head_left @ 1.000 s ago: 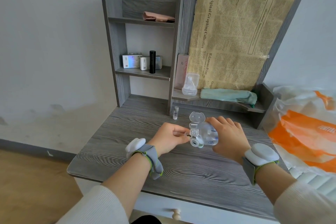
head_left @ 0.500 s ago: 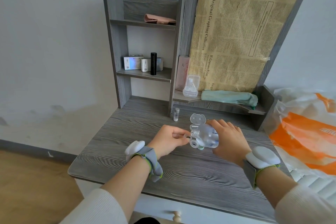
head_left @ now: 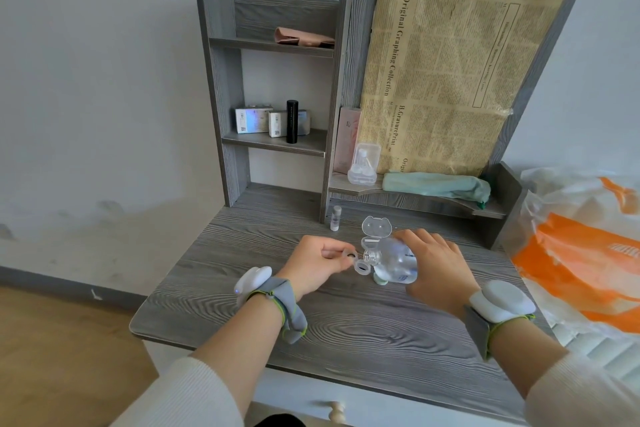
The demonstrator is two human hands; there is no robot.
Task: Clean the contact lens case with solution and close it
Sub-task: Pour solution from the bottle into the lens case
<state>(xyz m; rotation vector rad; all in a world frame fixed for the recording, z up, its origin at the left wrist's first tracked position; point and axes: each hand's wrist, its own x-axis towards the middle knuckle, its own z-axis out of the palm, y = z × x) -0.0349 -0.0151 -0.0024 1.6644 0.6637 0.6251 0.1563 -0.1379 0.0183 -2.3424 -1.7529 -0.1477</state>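
Fingertips (head_left: 338, 252) of your left hand (head_left: 320, 262) pinch the translucent ringed lens holder (head_left: 361, 267), whose two wells lie end to end, running rightward and slightly toward you. Your right hand (head_left: 436, 263) is wrapped around the solution bottle (head_left: 396, 262), which lies nearly level with its long axis right to left. Its open mouth (head_left: 370, 256) is just beside the holder's outer ring; you cannot tell if they touch. The cat-shaped case (head_left: 376, 227) stands lid-up on the desk (head_left: 346, 333) just behind. The pour likely depends on tipping that mouth over a well.
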